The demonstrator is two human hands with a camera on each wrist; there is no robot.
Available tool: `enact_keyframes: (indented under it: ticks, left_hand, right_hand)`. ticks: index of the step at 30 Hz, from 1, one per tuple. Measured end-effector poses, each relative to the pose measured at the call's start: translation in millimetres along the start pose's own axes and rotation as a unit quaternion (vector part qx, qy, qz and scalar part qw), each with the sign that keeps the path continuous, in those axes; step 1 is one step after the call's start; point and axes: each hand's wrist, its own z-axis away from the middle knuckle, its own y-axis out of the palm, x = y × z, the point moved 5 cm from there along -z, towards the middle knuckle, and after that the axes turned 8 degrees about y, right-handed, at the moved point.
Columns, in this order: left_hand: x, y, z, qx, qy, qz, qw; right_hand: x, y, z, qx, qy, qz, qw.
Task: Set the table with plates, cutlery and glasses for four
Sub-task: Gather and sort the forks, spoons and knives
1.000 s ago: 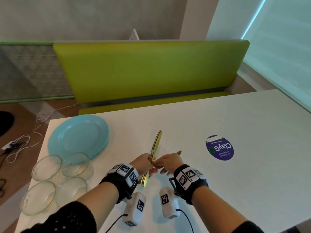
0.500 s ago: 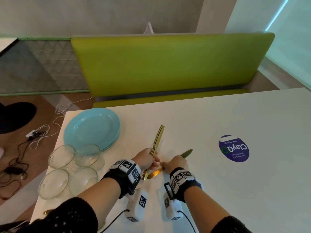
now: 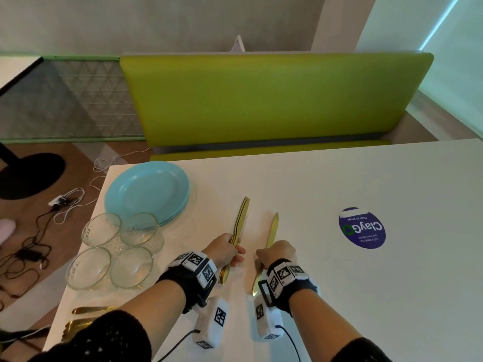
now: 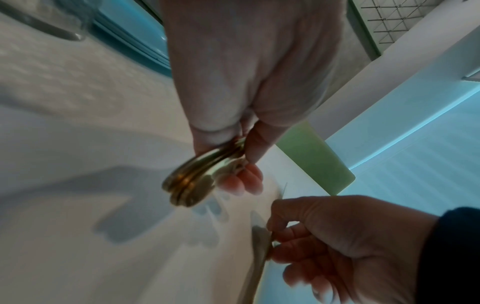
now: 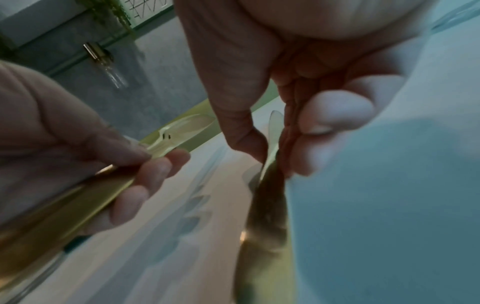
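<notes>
- Our left hand (image 3: 225, 249) grips a bunch of gold forks (image 3: 239, 226) by the middle of their handles, fingers curled round them; the tines point away from us, over the white table (image 3: 313, 184).
- Our right hand (image 3: 277, 254) pinches a single gold knife (image 3: 271, 229) between thumb and fingertips, just beside the forks and roughly parallel to them, its blade pointing away from us.
- From the wrist views both pieces of cutlery look lifted a little off the tabletop, with shadows under them; whether the knife touches the table we cannot tell.
- A stack of blue plates (image 3: 147, 192) sits at the far left corner of the table.
- Four glass bowls (image 3: 115, 246) stand grouped just in front of the plates.
- More gold cutlery (image 3: 88, 310) lies at the near left edge, partly hidden by our sleeve (image 3: 104, 338).
- A round purple sticker (image 3: 362, 228) is on the table to the right of our hands.
- A green bench (image 3: 261, 100) runs along the far side.
</notes>
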Motion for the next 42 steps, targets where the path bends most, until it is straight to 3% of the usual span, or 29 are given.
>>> enact_keyframes:
  ticks: [4, 6, 9, 14, 28, 37, 39, 40, 42]
  left_hand:
    - [-0.3, -2.1, 8.8, 0.000, 0.010, 0.004, 1.000]
    - [-0.6, -2.4, 15.2, 0.003, 0.014, 0.000, 1.000]
    - [2.5, -5.8, 25.9, 0.012, 0.023, -0.006, 1.000]
    - [12.7, -11.9, 55.1, 0.057, 0.049, -0.012, 0.997]
    - [82.0, -48.8, 173.3, 0.182, 0.054, 0.004, 0.982]
    - [124.5, -86.9, 198.3, 0.178, 0.078, -0.108, 0.975]
    - [129.5, -97.9, 198.6, 0.174, 0.097, -0.207, 0.958]
    - [131.9, -104.9, 197.2, 0.172, 0.118, -0.293, 0.933]
    - [137.4, -120.4, 197.3, 0.162, 0.155, -0.467, 0.856]
  right_hand:
    - [-3.1, -1.7, 5.6, 0.011, -0.012, 0.007, 1.000]
    - [-4.3, -1.3, 8.7, 0.049, -0.018, 0.009, 0.999]
    - [-2.8, -0.3, 28.1, 0.138, -0.039, -0.090, 0.986]
    - [-9.8, 14.5, 75.8, 0.202, -0.087, -0.127, 0.967]
    - [-74.5, 100.1, 200.2, 0.168, -0.064, -0.185, 0.966]
    - [-83.4, 141.4, 228.8, 0.122, -0.041, -0.085, 0.988]
    - [-82.2, 146.3, 231.6, 0.119, -0.041, -0.075, 0.989]
    - [-81.6, 147.4, 232.6, 0.117, -0.041, -0.076, 0.989]
    - [-81.1, 146.0, 233.6, 0.107, -0.039, -0.080, 0.990]
